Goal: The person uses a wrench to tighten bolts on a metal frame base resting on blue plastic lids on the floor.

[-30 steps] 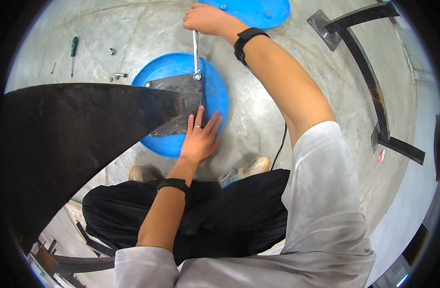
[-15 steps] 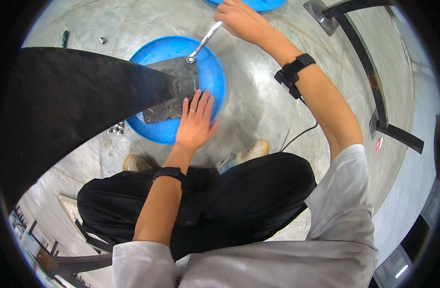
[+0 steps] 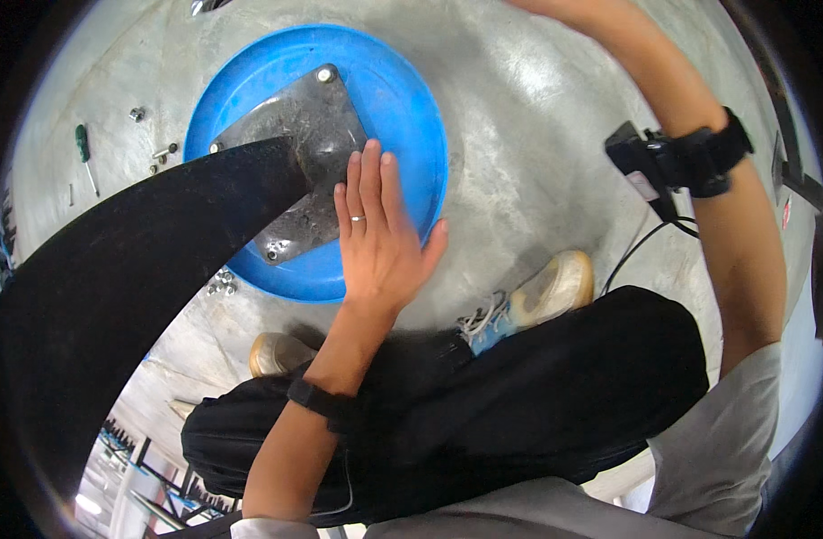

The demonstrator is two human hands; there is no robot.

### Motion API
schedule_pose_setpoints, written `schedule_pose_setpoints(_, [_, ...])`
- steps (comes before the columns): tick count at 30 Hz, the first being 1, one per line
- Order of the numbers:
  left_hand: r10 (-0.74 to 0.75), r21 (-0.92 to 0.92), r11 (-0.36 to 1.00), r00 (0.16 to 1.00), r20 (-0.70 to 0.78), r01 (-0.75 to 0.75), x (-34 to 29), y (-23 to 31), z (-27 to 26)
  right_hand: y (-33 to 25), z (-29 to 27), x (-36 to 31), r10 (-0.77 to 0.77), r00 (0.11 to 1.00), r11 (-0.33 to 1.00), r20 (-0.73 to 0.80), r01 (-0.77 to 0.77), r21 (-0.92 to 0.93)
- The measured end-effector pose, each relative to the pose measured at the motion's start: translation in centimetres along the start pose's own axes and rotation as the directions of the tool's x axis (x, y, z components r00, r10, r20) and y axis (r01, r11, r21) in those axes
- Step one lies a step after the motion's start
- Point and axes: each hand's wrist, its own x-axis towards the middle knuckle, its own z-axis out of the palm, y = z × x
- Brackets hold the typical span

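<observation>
A dark metal plate [image 3: 314,218] lies in a round blue tray [image 3: 413,108], with a broad curved black beam [image 3: 151,225] joined to it. A bolt head [image 3: 325,75] shows at its far corner and another bolt head [image 3: 216,147] at the left one; the near corner has a hole [image 3: 272,255]. My left hand [image 3: 376,238] is open, fingers stretched, with its fingertips at the plate's right edge. My right arm reaches past the top edge, where only the base of my right hand [image 3: 564,9] shows. Its fingers and anything in them are outside the picture.
Left of the tray lie a green-handled screwdriver [image 3: 85,148], a metal fitting [image 3: 137,114] and small bolts [image 3: 163,154]. Several shiny nuts [image 3: 221,283] sit by the tray's near-left rim. My shoe [image 3: 555,292] and a black cable [image 3: 641,242] are at the right.
The wrench, which was on the plate's far corner bolt in my right hand, is out of view. My right hand has moved off the top edge. The view has shifted closer to the tray.
</observation>
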Motion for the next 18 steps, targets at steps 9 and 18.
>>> schedule_pose_setpoints(9, [0.008,0.049,0.999,0.999,0.044,-0.01,-0.5,-0.9,-0.9,1.9,1.9,-2.8,0.059,0.997,0.995,0.045,-0.055,-0.088])
schedule_pose_setpoints(18, [-0.003,0.114,0.994,0.999,0.035,-0.001,-0.7,-0.9,-0.4,0.1,3.9,-6.2,0.048,0.998,0.948,0.05,-0.03,-0.317])
